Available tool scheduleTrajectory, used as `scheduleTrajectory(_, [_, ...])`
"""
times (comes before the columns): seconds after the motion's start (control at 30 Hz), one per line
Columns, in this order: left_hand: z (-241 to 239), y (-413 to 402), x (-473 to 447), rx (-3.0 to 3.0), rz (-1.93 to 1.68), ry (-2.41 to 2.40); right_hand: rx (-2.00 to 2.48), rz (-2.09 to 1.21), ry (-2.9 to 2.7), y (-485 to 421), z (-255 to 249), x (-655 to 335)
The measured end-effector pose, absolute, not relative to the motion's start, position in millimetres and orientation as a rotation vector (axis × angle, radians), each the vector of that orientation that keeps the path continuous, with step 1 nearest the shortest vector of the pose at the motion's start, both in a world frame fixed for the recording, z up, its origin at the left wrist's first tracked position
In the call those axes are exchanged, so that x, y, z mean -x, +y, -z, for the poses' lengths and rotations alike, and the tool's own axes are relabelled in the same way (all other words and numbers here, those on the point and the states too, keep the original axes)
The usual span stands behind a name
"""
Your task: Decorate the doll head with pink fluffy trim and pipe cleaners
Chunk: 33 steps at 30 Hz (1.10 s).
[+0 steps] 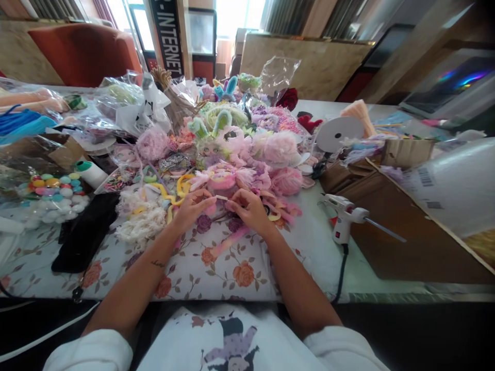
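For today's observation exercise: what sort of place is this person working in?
Probably a home or small-shop craft table: a glue gun lies on the floral tablecloth, beside heaps of fluffy pompoms and a bag of coloured balls.

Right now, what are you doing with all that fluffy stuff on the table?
A person sits at a table with a floral tablecloth, piled with pink and purple fluffy pompoms. Both hands meet in the middle: the left hand and the right hand pinch a small thin pale strip between their fingertips, just in front of the pile. A white glue gun lies untouched to the right, and a bag of colourful round balls sits to the left.
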<state>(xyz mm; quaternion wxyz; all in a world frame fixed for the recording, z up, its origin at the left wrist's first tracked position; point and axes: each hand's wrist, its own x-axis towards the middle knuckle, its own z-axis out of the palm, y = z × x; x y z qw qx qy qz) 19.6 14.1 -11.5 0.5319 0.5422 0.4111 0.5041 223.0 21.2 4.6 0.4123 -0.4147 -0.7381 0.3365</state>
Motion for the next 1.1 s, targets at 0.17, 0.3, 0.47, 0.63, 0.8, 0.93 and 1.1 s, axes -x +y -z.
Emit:
scheduleTrajectory(0.17, [9, 11, -20, -1.387, -1.222, 1.100, 1.098, -0.889, -1.733, 18, -1, -221])
scheduleTrajectory(0.3, [9, 12, -21, -1.457, -1.264, 1.188, 1.166, -0.842, -1.658, 18, 3, -215])
scheduleTrajectory(0.47, [13, 12, -23, -1.536, -1.282, 1.242, 1.175, -0.834, -1.605, 17, 3, -211])
scheduleTrajectory(0.63, [15, 11, -24, -1.565, -1.284, 1.278, 1.164, -0.816, -1.600, 17, 7, -210])
scheduleTrajectory(0.8, [14, 12, -25, -1.567, -1.297, 1.338, 1.192, -0.758, -1.613, 19, 12, -209])
scheduleTrajectory(0.93, [15, 12, -25, -1.558, -1.320, 1.351, 1.174, -0.752, -1.606, 20, 13, -208])
scheduleTrajectory(1.1, [13, 11, -26, -1.526, -1.350, 1.357, 1.185, -0.744, -1.600, 20, 14, -206])
